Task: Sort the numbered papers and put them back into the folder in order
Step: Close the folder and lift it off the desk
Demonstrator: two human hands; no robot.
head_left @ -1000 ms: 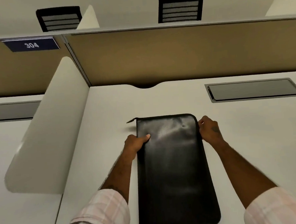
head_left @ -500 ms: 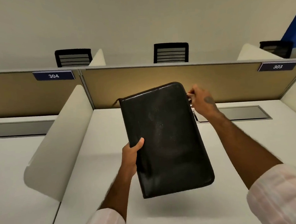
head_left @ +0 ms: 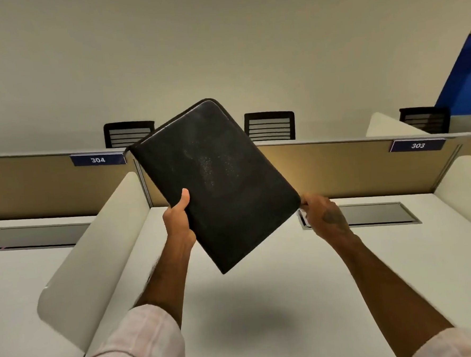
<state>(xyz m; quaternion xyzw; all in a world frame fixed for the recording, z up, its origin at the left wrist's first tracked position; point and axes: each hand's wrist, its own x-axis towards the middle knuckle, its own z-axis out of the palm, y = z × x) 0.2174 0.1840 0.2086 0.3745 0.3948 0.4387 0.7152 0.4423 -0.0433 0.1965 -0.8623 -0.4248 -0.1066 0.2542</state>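
so the black zip folder [head_left: 215, 185] is up off the white desk [head_left: 264, 300], tilted, left hand [head_left: 178, 226] gripping its left edge thumb on top, right hand [head_left: 325, 218] pinching at its right corner, cubicle signs 304 [head_left: 98, 160] and 303 [head_left: 417, 145] behind

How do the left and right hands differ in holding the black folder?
The left hand grips the folder by its long edge, thumb on the cover; the right hand pinches at its right corner. The left hand shows its thumb side, the right hand its back. Both hold it tilted above the desk.
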